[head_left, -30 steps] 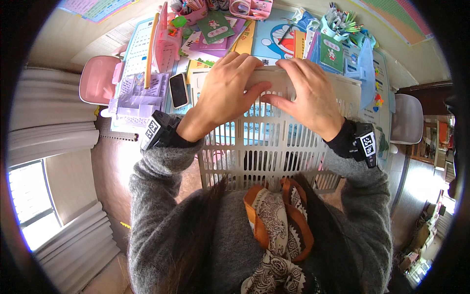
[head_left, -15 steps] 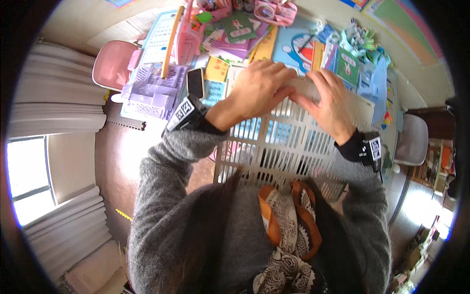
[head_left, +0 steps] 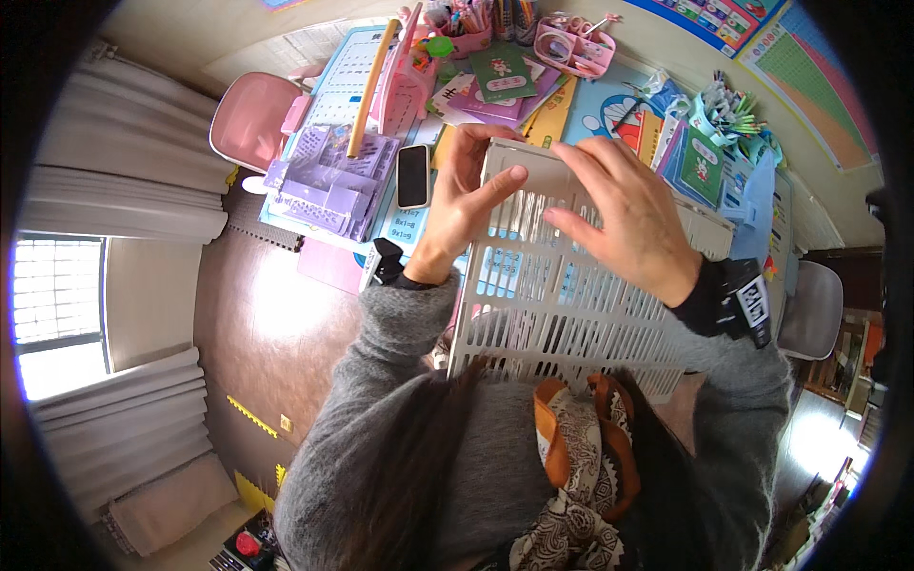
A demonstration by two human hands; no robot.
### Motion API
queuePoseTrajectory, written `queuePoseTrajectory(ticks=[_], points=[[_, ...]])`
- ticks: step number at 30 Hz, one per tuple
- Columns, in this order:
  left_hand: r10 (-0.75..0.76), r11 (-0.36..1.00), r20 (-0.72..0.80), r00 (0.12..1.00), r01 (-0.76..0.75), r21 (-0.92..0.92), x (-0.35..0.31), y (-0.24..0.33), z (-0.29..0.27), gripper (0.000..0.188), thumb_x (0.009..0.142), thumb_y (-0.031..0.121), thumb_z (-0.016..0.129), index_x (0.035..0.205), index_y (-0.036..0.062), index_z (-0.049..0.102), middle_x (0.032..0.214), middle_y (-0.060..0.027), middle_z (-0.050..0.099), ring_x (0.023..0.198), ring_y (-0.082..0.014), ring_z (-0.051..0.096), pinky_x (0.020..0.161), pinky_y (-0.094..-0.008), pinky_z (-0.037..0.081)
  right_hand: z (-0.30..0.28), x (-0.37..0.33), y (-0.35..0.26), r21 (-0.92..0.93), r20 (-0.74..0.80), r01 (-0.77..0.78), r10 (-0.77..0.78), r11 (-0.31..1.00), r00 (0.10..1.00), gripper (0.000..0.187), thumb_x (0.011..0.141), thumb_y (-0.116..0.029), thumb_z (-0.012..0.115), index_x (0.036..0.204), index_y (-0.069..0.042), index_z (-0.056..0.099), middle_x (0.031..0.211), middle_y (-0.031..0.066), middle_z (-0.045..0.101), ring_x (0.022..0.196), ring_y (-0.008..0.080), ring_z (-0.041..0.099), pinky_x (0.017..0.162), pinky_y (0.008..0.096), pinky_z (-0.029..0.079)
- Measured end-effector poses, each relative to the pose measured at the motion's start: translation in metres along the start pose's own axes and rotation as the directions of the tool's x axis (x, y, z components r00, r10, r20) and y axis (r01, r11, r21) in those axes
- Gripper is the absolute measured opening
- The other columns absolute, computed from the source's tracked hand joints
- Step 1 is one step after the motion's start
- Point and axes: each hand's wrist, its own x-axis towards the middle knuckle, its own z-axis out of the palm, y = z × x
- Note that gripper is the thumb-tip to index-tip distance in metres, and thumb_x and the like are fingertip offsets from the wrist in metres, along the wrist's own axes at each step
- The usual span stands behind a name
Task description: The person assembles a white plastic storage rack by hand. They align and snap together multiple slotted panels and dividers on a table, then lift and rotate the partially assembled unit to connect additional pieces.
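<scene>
Head view: white slatted basket (head_left: pixel 562 305) held up over the near edge of the bench (head_left: pixel 609 105), tilted, its far end raised toward the clutter and its near end down against the grey sweater. Left hand (head_left: pixel 466 195) clasped on the far left corner, thumb laid across the slats, fingers wrapped behind the rim. Right hand (head_left: pixel 624 214) spread flat over the top face, fingers pressing the slats, not curled round any edge that shows. Seemingly mid-handling, turning or inspecting the basket rather than setting it down; any further turn likely calling for a firmer right-side grip on a rim, since a flat palm alone gives little hold. Little room ahead: phone (head_left: pixel 412 175) just left of the left hand, purple organiser (head_left: pixel 328 181) beyond it, pink caddy (head_left: pixel 574 43) and books crowding the far side. Bench edge running under the basket; open floor to the left, pink chair (head_left: pixel 252 119) at the far left corner, grey chair (head_left: pixel 809 309) on the right.
</scene>
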Motion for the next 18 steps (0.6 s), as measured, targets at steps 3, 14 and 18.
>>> queuePoseTrajectory(ticks=[3,14,18], points=[[0.008,1.0,-0.083,0.997,-0.009,-0.012,-0.007,0.007,0.004,0.038,0.082,0.003,0.068,0.113,0.0017,0.046,0.11,-0.0074,0.051,0.104,-0.0141,0.049,0.091,-0.0278,0.041,0.012,0.006,-0.008,-0.012,-0.025,-0.078,0.077,0.997,0.997,0.048,0.074,-0.025,0.072,0.11,0.001,0.055,0.101,0.0118,0.053,0.093,0.0267,0.053,0.079,0.0372,0.044],[-0.061,0.989,-0.195,0.979,0.033,-0.146,-0.019,-0.01,0.003,0.028,0.083,0.003,0.066,0.106,0.0026,0.05,0.101,-0.0042,0.054,0.091,-0.0104,0.053,0.08,-0.0242,0.045,0.037,-0.001,-0.013,0.035,-0.1,-0.114,0.117,0.993,0.988,0.045,0.073,-0.022,0.072,0.109,-0.004,0.053,0.094,0.0083,0.057,0.088,0.026,0.051,0.078,0.0385,0.04],[-0.055,0.981,-0.209,0.976,0.013,-0.195,-0.021,-0.016,0.007,0.027,0.083,0.002,0.065,0.105,0.0028,0.05,0.1,-0.0036,0.055,0.09,-0.0098,0.053,0.078,-0.024,0.046,0.036,-0.002,-0.01,0.007,-0.096,-0.11,0.11,0.994,0.989,0.041,0.072,-0.021,0.072,0.105,-0.004,0.054,0.091,0.0077,0.056,0.085,0.0259,0.05,0.076,0.0381,0.04]])
